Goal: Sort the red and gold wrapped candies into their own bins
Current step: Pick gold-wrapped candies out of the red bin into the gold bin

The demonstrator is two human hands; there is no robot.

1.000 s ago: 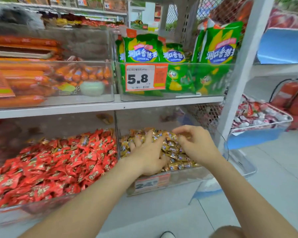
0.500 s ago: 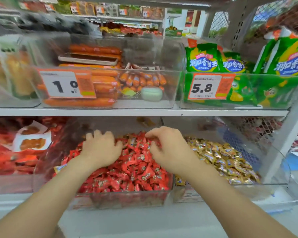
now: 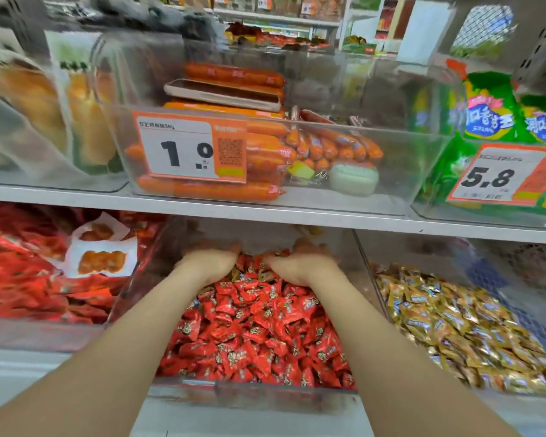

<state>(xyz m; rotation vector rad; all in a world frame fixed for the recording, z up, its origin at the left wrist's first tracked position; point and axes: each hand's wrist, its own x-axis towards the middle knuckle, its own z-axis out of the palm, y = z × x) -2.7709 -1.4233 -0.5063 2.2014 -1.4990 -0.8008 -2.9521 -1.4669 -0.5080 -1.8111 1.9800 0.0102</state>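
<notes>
A clear bin (image 3: pixel 249 397) on the lower shelf is heaped with red wrapped candies (image 3: pixel 259 335). To its right a second clear bin (image 3: pixel 364 257) holds gold wrapped candies (image 3: pixel 460 326). Both my hands reach deep to the back of the red bin, under the shelf above. My left hand (image 3: pixel 208 263) and my right hand (image 3: pixel 300 266) lie on the pile with fingers curled down into the candies. The fingertips are blurred and partly hidden, so whether either hand holds a candy does not show. A gold-looking wrapper shows between the hands.
The shelf board (image 3: pixel 265 216) hangs low over my hands. Above it stands a clear bin of orange sausages (image 3: pixel 259 159) with a 1.0 price tag (image 3: pixel 189 149), and green snack bags (image 3: pixel 492 121) at right. Red packets (image 3: pixel 29 272) fill the bin at left.
Both hands moved from the gold bin to the red bin, then pushed further back into it. The view has come closer and shifted left.
</notes>
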